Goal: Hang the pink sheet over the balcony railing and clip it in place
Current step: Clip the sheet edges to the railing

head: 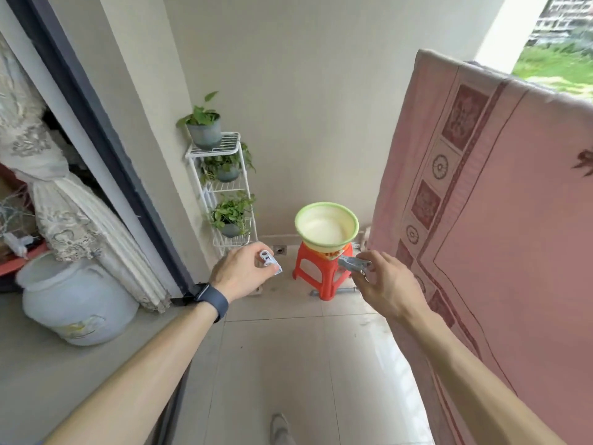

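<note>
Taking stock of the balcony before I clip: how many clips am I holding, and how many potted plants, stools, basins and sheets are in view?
Clips held: 2, one in the left hand, one in the right hand
Potted plants: 3
Red stool: 1
Basin: 1
Pink sheet: 1
Total: 8

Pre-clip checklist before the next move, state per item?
1. Pink sheet draped, hanging flat: ok.
2. Left hand pinches left clip: ok.
3. Right hand pinches right clip: ok.
4. Sheet's top edge clipped: not ok, no clip on the visible stretch.
5. Overhang on the far side: cannot tell, hidden.
6. Clip jaws open wide enough for the fold: cannot tell.
</note>
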Tool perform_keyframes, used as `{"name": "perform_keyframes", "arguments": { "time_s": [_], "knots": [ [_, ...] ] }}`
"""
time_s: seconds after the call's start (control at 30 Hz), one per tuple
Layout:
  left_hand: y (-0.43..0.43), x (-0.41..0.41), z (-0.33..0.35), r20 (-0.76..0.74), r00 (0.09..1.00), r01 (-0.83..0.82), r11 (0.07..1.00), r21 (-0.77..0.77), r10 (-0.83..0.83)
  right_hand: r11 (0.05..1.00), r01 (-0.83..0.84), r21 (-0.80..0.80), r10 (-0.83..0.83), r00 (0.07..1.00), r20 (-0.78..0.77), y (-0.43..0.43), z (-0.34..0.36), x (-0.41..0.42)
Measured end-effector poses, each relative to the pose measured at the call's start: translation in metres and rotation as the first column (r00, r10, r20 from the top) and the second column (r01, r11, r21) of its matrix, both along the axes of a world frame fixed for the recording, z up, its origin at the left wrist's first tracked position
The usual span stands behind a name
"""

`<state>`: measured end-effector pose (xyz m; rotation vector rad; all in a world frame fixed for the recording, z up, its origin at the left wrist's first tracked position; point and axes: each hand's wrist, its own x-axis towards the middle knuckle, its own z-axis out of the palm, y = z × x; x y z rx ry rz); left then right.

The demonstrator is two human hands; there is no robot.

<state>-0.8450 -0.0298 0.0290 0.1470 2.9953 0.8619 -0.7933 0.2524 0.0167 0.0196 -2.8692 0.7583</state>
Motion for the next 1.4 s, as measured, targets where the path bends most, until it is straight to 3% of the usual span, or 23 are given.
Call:
{"name": "perform_keyframes", "arguments": {
  "time_s": [0.2, 0.5, 0.8, 0.93, 1.2, 1.4],
  "knots": [
    [0.029, -0.17, 0.004, -0.02, 0.99, 0.14, 0.989, 0.047, -0.139, 0.997, 0.071, -0.004, -0.071, 0.997, 0.003, 0.007, 0.015, -0.129],
    [0.113, -0.371, -0.022, 0.085, 0.947, 0.296, 0.943, 0.152, -0.311, 0.971, 0.196, -0.138, -0.192, 0.981, 0.04, 0.063, 0.0, -0.278],
    [0.214, -0.531, -0.036, 0.18, 0.884, 0.339, 0.857, 0.388, -0.431, 0.823, 0.382, -0.419, -0.349, 0.924, 0.156, 0.115, -0.026, -0.412],
    [0.245, -0.578, -0.045, 0.246, 0.817, 0.371, 0.802, 0.469, -0.522, 0.757, 0.459, -0.466, -0.408, 0.888, 0.212, 0.134, -0.03, -0.455],
    [0.311, -0.674, -0.056, 0.457, 0.59, 0.238, 0.684, 0.689, -0.665, 0.609, 0.643, -0.465, -0.615, 0.753, 0.234, 0.153, -0.034, -0.516],
    [0.332, -0.727, -0.06, 0.435, 0.445, 0.316, 0.591, 0.742, -0.783, 0.453, 0.728, -0.516, -0.732, 0.633, 0.251, 0.143, -0.029, -0.563]
  ]
}}
